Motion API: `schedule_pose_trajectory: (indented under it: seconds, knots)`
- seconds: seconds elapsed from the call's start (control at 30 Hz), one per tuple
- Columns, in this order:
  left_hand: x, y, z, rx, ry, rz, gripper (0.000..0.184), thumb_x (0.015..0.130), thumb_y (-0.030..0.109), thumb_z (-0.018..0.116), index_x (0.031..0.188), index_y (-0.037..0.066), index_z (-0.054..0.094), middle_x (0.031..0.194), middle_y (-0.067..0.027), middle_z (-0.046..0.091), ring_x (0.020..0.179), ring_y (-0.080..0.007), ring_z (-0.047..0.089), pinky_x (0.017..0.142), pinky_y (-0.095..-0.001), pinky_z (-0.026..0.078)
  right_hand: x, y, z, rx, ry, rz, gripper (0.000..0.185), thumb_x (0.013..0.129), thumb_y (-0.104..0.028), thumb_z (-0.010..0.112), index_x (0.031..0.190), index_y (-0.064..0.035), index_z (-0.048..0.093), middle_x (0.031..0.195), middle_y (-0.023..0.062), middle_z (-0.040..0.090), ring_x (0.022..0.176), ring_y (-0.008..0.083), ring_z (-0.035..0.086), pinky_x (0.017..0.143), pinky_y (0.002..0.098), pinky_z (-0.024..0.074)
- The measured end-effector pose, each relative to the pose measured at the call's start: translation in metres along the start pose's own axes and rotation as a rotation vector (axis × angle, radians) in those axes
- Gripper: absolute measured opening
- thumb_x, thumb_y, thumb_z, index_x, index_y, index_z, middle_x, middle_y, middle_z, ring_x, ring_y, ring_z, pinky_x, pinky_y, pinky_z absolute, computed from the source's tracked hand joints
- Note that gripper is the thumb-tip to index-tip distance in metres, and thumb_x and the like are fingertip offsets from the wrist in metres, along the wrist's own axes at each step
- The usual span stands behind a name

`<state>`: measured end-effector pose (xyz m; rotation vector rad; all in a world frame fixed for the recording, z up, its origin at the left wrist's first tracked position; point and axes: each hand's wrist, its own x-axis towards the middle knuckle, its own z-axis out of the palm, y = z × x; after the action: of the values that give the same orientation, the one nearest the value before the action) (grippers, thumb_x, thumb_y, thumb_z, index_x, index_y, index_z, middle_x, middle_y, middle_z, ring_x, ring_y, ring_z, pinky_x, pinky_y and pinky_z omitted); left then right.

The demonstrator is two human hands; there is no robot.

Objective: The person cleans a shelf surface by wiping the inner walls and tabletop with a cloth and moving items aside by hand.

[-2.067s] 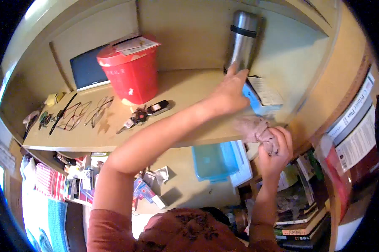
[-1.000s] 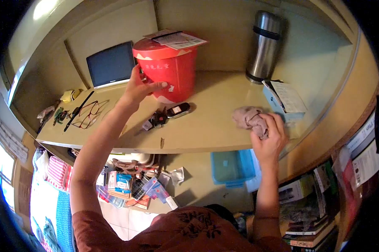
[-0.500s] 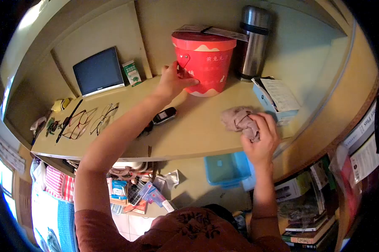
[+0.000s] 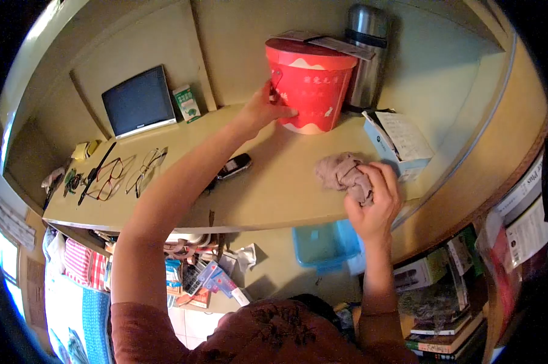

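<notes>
A red paper bucket [image 4: 313, 91] with a lid and white printing stands at the back of the desk, close against a steel thermos [image 4: 366, 67]. Around its left side is my left hand [image 4: 265, 112], thumb on the front, the other fingers partly hidden along the side. My right hand [image 4: 378, 197] grips a crumpled greyish-pink cloth [image 4: 343, 173] on the desktop, towards the front right. Flat papers with a dark strip [image 4: 322, 41] lie across the bucket's lid.
A blue box with papers [image 4: 398, 142] is beyond my right hand. Left on the desk [image 4: 268, 194] are a mobile phone [image 4: 234, 165], eyeglasses [image 4: 145, 171], a small screen [image 4: 139, 102] and a green-white box [image 4: 186, 103]. Below the edge sits a blue plastic container [image 4: 325, 246].
The red bucket has moved right along the desk, nearer the thermos, with my left hand on it. My right hand and the cloth stay in nearly the same place.
</notes>
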<state>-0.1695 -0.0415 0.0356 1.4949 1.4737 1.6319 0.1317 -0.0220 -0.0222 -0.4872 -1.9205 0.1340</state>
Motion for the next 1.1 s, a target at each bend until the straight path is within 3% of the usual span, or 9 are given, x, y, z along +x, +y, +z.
schedule_pose_trajectory:
  seconds: [0.3, 0.37, 0.4, 0.47, 0.57, 0.7, 0.77, 0.93, 1.1]
  knots:
    - [0.008, -0.011, -0.008, 0.156, -0.061, -0.08, 0.089, 0.07, 0.008, 0.084, 0.142, 0.003, 0.032, 0.122, -0.0112, 0.059, 0.116, -0.0242, 0.056, 0.098, -0.0369, 0.048, -0.001, 0.001, 0.001, -0.014, -0.02, 0.006, 0.04, 0.066, -0.017, 0.066, 0.104, -0.0041, 0.064, 0.107, 0.0153, 0.06, 0.097, 0.0386, 0.06, 0.084, 0.0447, 0.0498]
    - [-0.002, -0.011, -0.021, 0.627, 0.179, -0.204, 0.081, 0.073, 0.022, 0.083, 0.14, 0.002, 0.041, 0.121, -0.0128, 0.061, 0.114, -0.0244, 0.058, 0.096, -0.0342, 0.047, -0.002, 0.0, 0.001, -0.006, -0.002, 0.013, 0.041, 0.065, -0.017, 0.066, 0.104, -0.0046, 0.064, 0.108, 0.0151, 0.06, 0.098, 0.0384, 0.06, 0.085, 0.0448, 0.0496]
    - [-0.009, -0.004, -0.035, 0.63, 0.182, -0.211, 0.081, 0.073, 0.022, 0.083, 0.14, 0.002, 0.041, 0.121, -0.0128, 0.061, 0.114, -0.0244, 0.058, 0.096, -0.0342, 0.047, -0.003, 0.0, 0.001, 0.001, -0.006, 0.015, 0.041, 0.065, -0.017, 0.066, 0.104, -0.0046, 0.064, 0.108, 0.0151, 0.06, 0.098, 0.0384, 0.06, 0.085, 0.0448, 0.0496]
    - [-0.027, 0.027, -0.07, 0.719, -0.209, -0.15, 0.064, 0.077, 0.031, 0.079, 0.13, 0.001, 0.056, 0.118, -0.0163, 0.063, 0.113, -0.025, 0.059, 0.096, -0.0324, 0.047, -0.003, 0.0, -0.001, -0.023, -0.029, 0.004, 0.041, 0.065, -0.017, 0.066, 0.104, -0.0048, 0.064, 0.109, 0.0153, 0.06, 0.099, 0.0384, 0.059, 0.086, 0.045, 0.0494]
    - [-0.08, 0.058, -0.087, 0.879, -0.149, -0.149, 0.046, 0.082, 0.018, 0.078, 0.123, 0.002, 0.062, 0.121, -0.0101, 0.065, 0.113, -0.0204, 0.059, 0.096, -0.0345, 0.049, -0.004, 0.002, 0.002, 0.017, -0.025, 0.016, 0.041, 0.065, -0.016, 0.066, 0.104, -0.0046, 0.064, 0.109, 0.0156, 0.06, 0.098, 0.0385, 0.059, 0.086, 0.0444, 0.0492]
    - [-0.142, 0.073, -0.067, 0.952, -0.096, -0.028, 0.047, 0.08, 0.02, 0.079, 0.121, 0.002, 0.064, 0.115, -0.0117, 0.068, 0.114, -0.0254, 0.06, 0.1, -0.0363, 0.046, -0.004, 0.001, 0.002, 0.001, 0.012, 0.007, 0.04, 0.065, -0.016, 0.066, 0.103, -0.005, 0.064, 0.107, 0.0151, 0.06, 0.097, 0.0384, 0.059, 0.084, 0.0447, 0.0492]
    - [-0.149, 0.057, -0.064, 1.042, -0.129, 0.254, 0.045, 0.078, 0.024, 0.077, 0.117, 0.005, 0.066, 0.111, -0.0153, 0.066, 0.103, -0.0312, 0.061, 0.095, -0.0383, 0.048, -0.005, 0.0, 0.002, -0.002, 0.019, 0.001, 0.039, 0.065, -0.016, 0.066, 0.102, -0.0052, 0.065, 0.106, 0.015, 0.061, 0.096, 0.0383, 0.059, 0.083, 0.0453, 0.049]
    - [-0.143, 0.062, -0.038, 1.096, -0.216, 0.16, 0.039, 0.078, 0.02, 0.074, 0.115, 0.01, 0.066, 0.106, -0.0167, 0.065, 0.099, -0.0337, 0.061, 0.09, -0.0417, 0.05, -0.012, 0.012, 0.003, 0.015, 0.025, -0.027, 0.041, 0.064, -0.016, 0.066, 0.102, -0.0031, 0.065, 0.106, 0.0162, 0.061, 0.094, 0.0369, 0.06, 0.085, 0.0434, 0.0491]
    - [-0.108, 0.056, 0.008, 1.047, -0.289, 0.164, 0.033, 0.08, 0.02, 0.07, 0.111, 0.01, 0.065, 0.098, -0.0165, 0.064, 0.1, -0.037, 0.06, 0.089, -0.0462, 0.049, -0.022, 0.025, 0.006, 0.479, 0.466, 0.185, 0.039, 0.07, -0.016, 0.059, 0.101, 0.0062, 0.062, 0.105, 0.0164, 0.063, 0.098, 0.0302, 0.06, 0.091, 0.0421, 0.0466]
